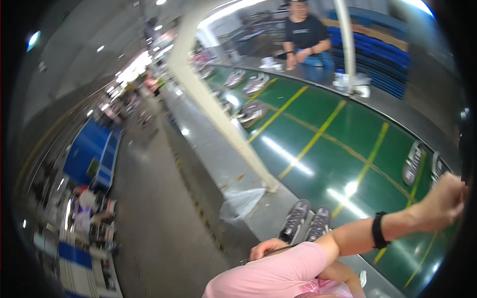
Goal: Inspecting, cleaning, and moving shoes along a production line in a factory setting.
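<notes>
My left hand point(268, 247) shows just above my pink sleeve, its fingers closed around a thin dark rod point(285, 248). Right beside it, a pair of grey sneakers point(306, 223) stands at the near edge of a green conveyor belt point(318, 164) marked with yellow lines. My right hand point(442, 203), a black band on its wrist, reaches out over the belt to the picture's right rim. Its fingers are curled against something dark there, and the rim hides what it is.
More sneakers lie on the belt at the right point(412, 161) and farther along point(251, 111). A person in a black shirt point(305, 35) stands across the belt. A slanted white post point(223, 114) has a clear plastic bag point(241, 201) at its foot. Blue crates point(92, 154) line the aisle.
</notes>
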`<state>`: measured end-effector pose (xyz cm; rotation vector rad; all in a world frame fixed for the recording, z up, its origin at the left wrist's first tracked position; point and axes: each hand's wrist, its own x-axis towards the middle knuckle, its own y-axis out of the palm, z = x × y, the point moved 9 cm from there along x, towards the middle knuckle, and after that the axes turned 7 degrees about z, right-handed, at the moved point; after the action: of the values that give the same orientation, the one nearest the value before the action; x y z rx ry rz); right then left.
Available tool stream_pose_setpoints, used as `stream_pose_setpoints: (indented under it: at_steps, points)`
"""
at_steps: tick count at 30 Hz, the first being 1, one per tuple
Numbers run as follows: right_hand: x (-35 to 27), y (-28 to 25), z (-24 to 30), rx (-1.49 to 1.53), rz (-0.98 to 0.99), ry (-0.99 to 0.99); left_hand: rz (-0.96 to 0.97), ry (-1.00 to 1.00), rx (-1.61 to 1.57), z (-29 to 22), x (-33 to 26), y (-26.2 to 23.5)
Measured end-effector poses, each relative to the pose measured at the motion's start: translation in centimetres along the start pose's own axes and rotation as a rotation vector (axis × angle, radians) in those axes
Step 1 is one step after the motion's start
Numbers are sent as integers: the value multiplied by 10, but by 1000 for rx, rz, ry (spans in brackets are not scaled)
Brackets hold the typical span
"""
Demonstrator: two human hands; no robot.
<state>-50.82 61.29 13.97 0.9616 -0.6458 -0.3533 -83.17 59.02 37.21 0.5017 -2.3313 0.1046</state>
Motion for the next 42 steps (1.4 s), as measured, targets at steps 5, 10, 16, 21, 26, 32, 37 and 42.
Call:
stream_pose_setpoints:
  at_steps: [5, 10, 16, 21, 26, 32, 37, 42]
  points:
    - [4, -17, 22, 19, -60, -183, -1, -159, -238, 32, -8, -8]
    - [7, -30, 58, 113, -59, -338, 4, -195, -75, 33, -3, -9]
    - [-13, -61, 127, 100, -121, -627, 61, -165, 21, 32, 14, 9]
    - [-86, -85, 151, -173, -358, -667, 75, -212, 76, 37, 19, 19]
    - [-156, -106, 150, -401, -631, -641, 62, -200, 80, 46, 16, 18]
    - [-214, -121, 132, -554, -870, -582, 4, -274, 190, 86, -23, -25]
    - [-243, -126, 113, -628, -985, -539, -129, -521, 244, 146, -90, -80]
    - [-259, -129, 94, -684, -1065, -486, -257, -643, 169, 185, -153, -121]
